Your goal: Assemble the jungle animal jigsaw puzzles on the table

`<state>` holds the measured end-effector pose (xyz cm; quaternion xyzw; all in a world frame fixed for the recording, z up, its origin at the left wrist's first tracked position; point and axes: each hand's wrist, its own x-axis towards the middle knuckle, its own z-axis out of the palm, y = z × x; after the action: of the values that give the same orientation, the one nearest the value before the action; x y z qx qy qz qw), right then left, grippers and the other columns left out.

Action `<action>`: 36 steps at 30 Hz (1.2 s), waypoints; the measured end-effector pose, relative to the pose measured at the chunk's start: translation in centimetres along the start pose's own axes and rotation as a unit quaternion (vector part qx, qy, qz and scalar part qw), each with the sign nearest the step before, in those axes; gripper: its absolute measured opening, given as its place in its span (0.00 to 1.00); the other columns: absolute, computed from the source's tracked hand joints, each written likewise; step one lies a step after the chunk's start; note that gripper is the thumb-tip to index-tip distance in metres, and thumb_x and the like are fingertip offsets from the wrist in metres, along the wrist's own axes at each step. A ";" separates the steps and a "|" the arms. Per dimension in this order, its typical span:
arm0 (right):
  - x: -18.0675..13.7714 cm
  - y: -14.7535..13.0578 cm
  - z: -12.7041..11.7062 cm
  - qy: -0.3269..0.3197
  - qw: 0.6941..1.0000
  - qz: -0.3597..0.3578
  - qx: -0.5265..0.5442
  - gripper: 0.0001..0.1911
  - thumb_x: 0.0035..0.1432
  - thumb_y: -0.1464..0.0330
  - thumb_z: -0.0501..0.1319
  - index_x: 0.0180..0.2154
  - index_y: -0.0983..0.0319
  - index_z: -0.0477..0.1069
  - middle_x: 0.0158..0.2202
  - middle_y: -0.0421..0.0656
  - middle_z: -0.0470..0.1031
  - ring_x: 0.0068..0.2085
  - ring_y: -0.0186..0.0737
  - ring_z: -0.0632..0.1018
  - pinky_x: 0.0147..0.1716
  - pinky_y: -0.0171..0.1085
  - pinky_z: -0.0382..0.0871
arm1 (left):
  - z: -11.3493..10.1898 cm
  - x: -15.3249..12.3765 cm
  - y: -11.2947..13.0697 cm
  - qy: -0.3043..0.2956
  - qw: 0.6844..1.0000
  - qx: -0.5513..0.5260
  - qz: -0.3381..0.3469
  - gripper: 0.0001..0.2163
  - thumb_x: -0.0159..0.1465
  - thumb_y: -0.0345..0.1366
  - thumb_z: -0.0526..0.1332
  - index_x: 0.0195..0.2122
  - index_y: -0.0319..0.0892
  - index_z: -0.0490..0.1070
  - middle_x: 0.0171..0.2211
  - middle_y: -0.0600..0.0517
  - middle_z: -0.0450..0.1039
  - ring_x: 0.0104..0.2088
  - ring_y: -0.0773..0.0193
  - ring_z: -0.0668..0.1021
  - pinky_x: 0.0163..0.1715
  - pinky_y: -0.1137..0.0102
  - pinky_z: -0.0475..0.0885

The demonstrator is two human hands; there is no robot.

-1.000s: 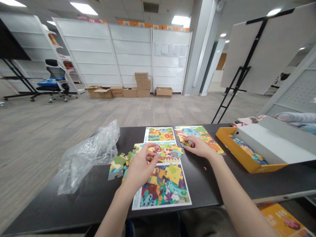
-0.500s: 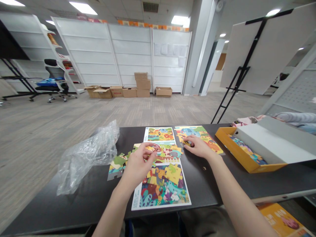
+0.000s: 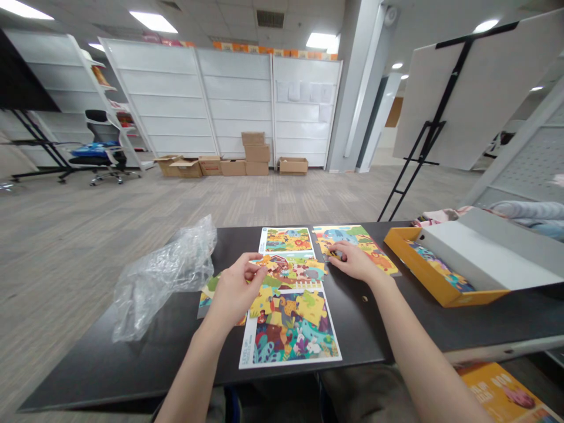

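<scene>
My left hand (image 3: 235, 288) is over the left side of the printed picture sheet (image 3: 244, 352). Its thumb and forefinger close on a yellowish puzzle piece, mostly hidden by the fingers. At the left edge of the partly assembled animal puzzle (image 3: 341, 235), my right hand (image 3: 355, 262) pinches a small dark and yellow puzzle piece (image 3: 336, 255). Several loose pieces lie on the sheet, among them a yellow piece (image 3: 311, 305) with a green shape. More loose pieces (image 3: 205, 298) are partly covered by my left hand.
A crumpled clear plastic bag (image 3: 165, 276) lies on the left of the black table (image 3: 110, 376). To the right stands an open yellow box (image 3: 445, 294) with puzzle pieces inside. A tiny brown scrap (image 3: 365, 299) is near my right forearm.
My left hand has drawn back a little to the left, uncovering more of the sheet and the yellow pieces on it. My right hand has stayed almost still.
</scene>
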<state>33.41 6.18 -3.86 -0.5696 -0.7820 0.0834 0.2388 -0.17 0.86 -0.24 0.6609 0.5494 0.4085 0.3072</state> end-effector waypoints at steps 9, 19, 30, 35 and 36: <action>-0.1 -4.6 0.5 -0.018 0.999 -0.031 -0.007 0.10 0.61 0.59 0.63 0.39 0.56 0.79 0.43 0.46 0.81 0.47 0.50 0.78 0.49 0.45 0.70 | 0.5 -0.2 -0.1 -0.007 1.000 0.028 0.009 0.14 0.62 0.46 0.61 0.44 0.44 0.72 0.31 0.51 0.80 0.32 0.58 0.82 0.34 0.66 0.75; -0.9 -6.5 1.4 -0.061 0.998 -0.009 -0.020 0.12 0.56 0.63 0.68 0.43 0.56 0.79 0.48 0.47 0.81 0.50 0.54 0.77 0.51 0.47 0.69 | 1.6 -0.2 0.0 -0.051 0.996 0.072 0.030 0.11 0.65 0.45 0.59 0.44 0.46 0.73 0.34 0.51 0.81 0.34 0.58 0.83 0.34 0.67 0.75; -1.5 -7.0 1.3 -0.043 0.999 -0.012 -0.009 0.16 0.57 0.62 0.68 0.46 0.60 0.77 0.48 0.49 0.79 0.51 0.53 0.75 0.53 0.48 0.66 | 2.1 0.2 0.7 -0.068 0.994 0.074 0.040 0.13 0.65 0.45 0.58 0.45 0.45 0.73 0.36 0.51 0.82 0.36 0.57 0.83 0.37 0.66 0.75; -1.4 -6.9 1.5 -0.049 0.999 -0.002 0.002 0.21 0.56 0.61 0.68 0.49 0.63 0.76 0.48 0.51 0.78 0.51 0.53 0.74 0.53 0.48 0.65 | 1.5 0.0 1.1 -0.081 0.988 0.131 0.016 0.13 0.65 0.45 0.57 0.45 0.46 0.73 0.37 0.51 0.82 0.37 0.56 0.83 0.38 0.65 0.74; -1.4 -7.0 1.5 -0.051 0.999 0.001 0.005 0.21 0.56 0.61 0.68 0.49 0.63 0.75 0.49 0.51 0.78 0.51 0.53 0.74 0.53 0.48 0.65 | 1.4 -0.1 1.1 -0.084 0.986 0.141 0.015 0.13 0.65 0.46 0.56 0.45 0.46 0.73 0.38 0.51 0.82 0.37 0.56 0.83 0.38 0.65 0.74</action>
<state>27.11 2.78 -2.76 -0.5643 -0.7922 0.1167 0.2011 1.60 0.58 -0.03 0.7377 0.5641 0.2743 0.2496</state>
